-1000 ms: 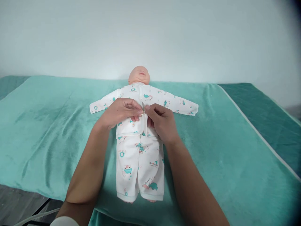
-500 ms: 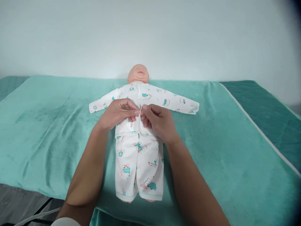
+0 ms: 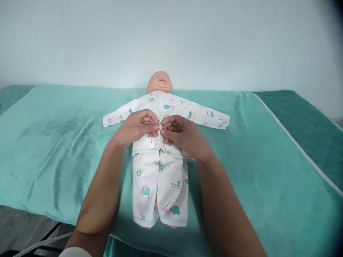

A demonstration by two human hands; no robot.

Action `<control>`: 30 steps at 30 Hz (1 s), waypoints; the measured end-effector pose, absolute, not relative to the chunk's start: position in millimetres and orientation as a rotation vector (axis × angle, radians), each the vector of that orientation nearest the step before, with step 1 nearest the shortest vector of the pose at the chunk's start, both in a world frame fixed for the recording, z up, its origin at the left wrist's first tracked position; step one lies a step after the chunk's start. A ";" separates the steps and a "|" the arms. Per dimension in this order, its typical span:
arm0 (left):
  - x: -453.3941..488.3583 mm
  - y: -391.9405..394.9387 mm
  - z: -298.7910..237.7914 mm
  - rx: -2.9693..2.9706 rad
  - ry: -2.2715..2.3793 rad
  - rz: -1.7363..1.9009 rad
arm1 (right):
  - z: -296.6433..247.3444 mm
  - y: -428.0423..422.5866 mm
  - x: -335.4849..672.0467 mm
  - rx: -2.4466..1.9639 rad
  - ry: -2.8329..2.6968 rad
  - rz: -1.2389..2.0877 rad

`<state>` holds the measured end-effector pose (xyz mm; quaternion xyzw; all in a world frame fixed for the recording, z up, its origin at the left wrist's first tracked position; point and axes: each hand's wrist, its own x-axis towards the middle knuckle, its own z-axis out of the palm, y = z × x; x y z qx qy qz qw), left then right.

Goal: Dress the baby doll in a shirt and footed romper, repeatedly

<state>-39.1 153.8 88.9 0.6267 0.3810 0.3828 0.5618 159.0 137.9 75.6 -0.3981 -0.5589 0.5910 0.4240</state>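
Observation:
A baby doll (image 3: pixel 159 81) lies on its back, arms stretched out sideways. It wears a white printed jacket (image 3: pixel 177 103) and matching trousers (image 3: pixel 173 192). At the jacket's front opening, my left hand (image 3: pixel 140 125) pinches one edge between thumb and fingers. My right hand (image 3: pixel 184 134) pinches the facing edge, close against the left fingertips. The edge bulges up slightly between them. Any fastener there is too small or too covered by my fingers to make out. Below the trouser cuffs, the doll's feet barely show.
A turquoise plush blanket (image 3: pixel 254 171) covers the table under the doll, over a darker green cover (image 3: pixel 302 121) at the right. Behind stands a pale wall (image 3: pixel 171 39). At lower left a white cable (image 3: pixel 45 242) runs past a dark frame above the grey floor.
My right hand has turned slightly, its fingers now reaching further forward over the jacket edge. The jacket's lower right hem has lifted and spread outward. My left hand keeps its pinch.

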 end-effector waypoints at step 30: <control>-42.6 155.2 86.1 1.484 0.862 0.969 | 62.8 140.1 147.8 -0.819 -1.107 1.071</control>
